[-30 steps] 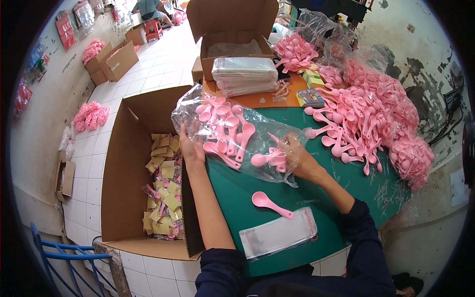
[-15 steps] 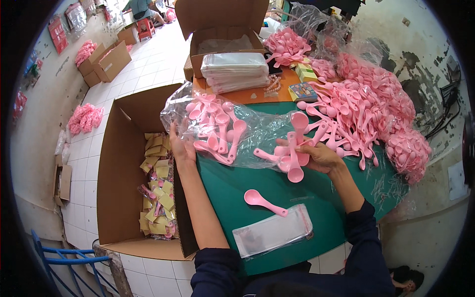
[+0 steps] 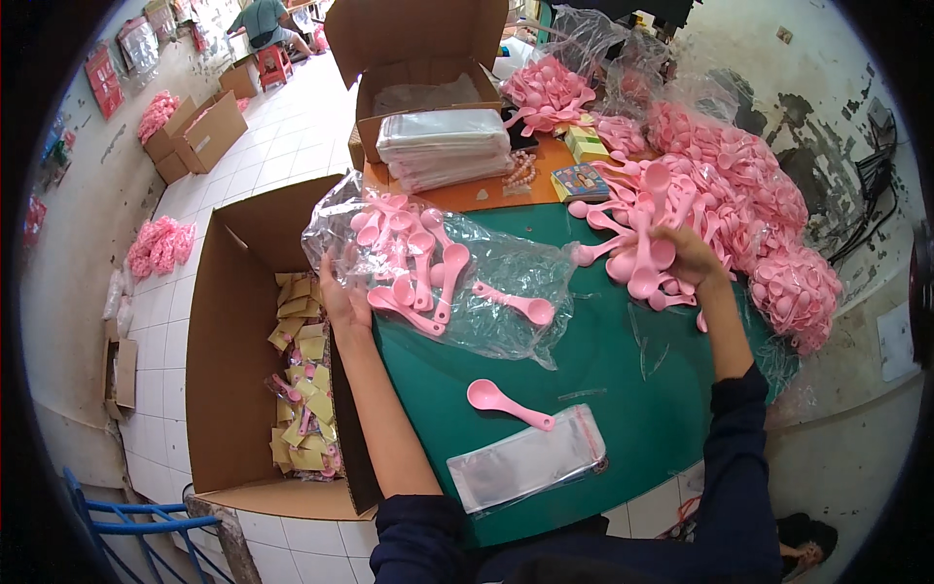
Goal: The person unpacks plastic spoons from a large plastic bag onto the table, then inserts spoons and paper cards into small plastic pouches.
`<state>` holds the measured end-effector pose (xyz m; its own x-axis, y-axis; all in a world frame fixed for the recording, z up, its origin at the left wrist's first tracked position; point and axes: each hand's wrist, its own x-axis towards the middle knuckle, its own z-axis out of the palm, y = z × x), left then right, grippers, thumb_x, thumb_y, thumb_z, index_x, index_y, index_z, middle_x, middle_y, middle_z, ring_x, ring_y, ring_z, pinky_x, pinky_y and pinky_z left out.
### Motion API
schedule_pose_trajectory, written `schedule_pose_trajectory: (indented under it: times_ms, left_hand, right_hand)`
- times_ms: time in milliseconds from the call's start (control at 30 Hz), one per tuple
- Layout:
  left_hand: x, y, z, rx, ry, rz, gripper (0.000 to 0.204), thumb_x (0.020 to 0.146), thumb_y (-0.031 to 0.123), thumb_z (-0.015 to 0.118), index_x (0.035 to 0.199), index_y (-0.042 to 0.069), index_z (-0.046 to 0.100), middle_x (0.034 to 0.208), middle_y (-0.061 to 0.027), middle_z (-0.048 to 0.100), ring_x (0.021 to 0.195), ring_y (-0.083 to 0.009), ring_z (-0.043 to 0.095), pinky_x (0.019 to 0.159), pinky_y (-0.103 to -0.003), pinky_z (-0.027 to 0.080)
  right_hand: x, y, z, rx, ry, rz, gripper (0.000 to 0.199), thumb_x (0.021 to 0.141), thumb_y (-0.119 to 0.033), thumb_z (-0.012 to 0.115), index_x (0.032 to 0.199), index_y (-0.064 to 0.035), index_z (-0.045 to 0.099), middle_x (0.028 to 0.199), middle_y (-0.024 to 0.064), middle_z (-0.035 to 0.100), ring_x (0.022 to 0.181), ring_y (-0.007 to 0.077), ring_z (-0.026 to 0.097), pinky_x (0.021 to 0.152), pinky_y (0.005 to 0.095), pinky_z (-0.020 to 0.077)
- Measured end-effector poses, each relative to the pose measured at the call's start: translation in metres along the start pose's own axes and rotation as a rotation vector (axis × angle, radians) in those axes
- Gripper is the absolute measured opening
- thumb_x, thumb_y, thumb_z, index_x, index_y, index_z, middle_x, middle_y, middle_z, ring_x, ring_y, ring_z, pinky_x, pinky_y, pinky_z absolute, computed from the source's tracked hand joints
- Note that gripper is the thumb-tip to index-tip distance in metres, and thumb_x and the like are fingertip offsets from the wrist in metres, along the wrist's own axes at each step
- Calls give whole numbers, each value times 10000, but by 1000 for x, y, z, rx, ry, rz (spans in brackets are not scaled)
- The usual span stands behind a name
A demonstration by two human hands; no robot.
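Observation:
A clear plastic bag (image 3: 516,263) with several pink measuring spoons (image 3: 452,273) in and on it lies over the green tabletop. My left hand (image 3: 345,302) grips the bag's left edge, its fingertips partly behind the film. At the right, my right hand (image 3: 689,261) is closed on a bunch of pink measuring spoons (image 3: 642,255), at the near edge of a big heap of the same spoons (image 3: 720,195). A single pink measuring spoon (image 3: 508,402) rests beside a stack of clear flat sleeves (image 3: 530,459) close to me.
Left of the table stands a deep cardboard box (image 3: 258,224) holding small packets with yellow cards (image 3: 309,389). Behind are stacked clear sleeves (image 3: 443,146), an open carton (image 3: 413,39) and small boxes (image 3: 584,144). A person (image 3: 268,24) sits far off on a red stool (image 3: 273,66).
My right hand has moved right and away from the bag, carrying pink spoons to the heap. One spoon now lies on the bag's right part. My left hand stays on the bag.

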<state>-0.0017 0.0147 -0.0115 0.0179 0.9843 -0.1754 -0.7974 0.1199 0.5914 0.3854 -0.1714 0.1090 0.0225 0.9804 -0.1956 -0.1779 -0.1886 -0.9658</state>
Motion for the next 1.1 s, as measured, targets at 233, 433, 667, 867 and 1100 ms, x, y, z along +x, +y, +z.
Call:
schedule_pose_trajectory:
  times_ms: [233, 433, 667, 867, 1100]
  left_hand:
    - [3, 0, -8, -8, -27, 16, 459, 867, 325, 403, 1238, 66, 333, 1164, -118, 444, 1104, -220, 398, 935, -382, 332]
    - [7, 3, -17, 8, -18, 40, 452, 864, 310, 423, 1222, 46, 344, 1167, -135, 448, 1093, -210, 411, 940, -347, 314]
    - [1, 2, -1, 24, -35, 29, 470, 867, 316, 417, 1236, 42, 321, 1141, -113, 461, 1068, -186, 427, 910, -338, 352]
    - [5, -2, -8, -15, -8, 25, 465, 865, 292, 428, 1233, 30, 320, 1152, -127, 454, 1077, -201, 427, 934, -345, 335]
    - [2, 0, -4, -39, -1, 30, 441, 856, 293, 447, 1198, 28, 364, 1143, -131, 467, 1069, -202, 437, 933, -335, 332]
  right_hand:
    - [23, -59, -49, -681, 896, 23, 379, 782, -247, 553, 1017, 26, 435, 979, 212, 550, 786, 310, 566, 713, 363, 461]
    - [-21, -8, 80, -1237, -402, 85, 154, 721, -167, 629, 767, -21, 610, 782, 56, 604, 709, 148, 577, 610, 266, 450]
    - [-54, 95, 192, -1431, -264, -527, 282, 707, -223, 597, 859, -18, 477, 786, 102, 475, 754, 249, 504, 648, 339, 426]
    - [-61, 48, 174, -1009, -414, -351, 171, 697, -57, 523, 859, -26, 482, 805, 127, 466, 743, 298, 500, 623, 358, 422]
    - [7, 61, 112, -1277, -42, -539, 138, 688, -135, 582, 796, -52, 556, 840, 130, 524, 859, 313, 505, 716, 385, 427]
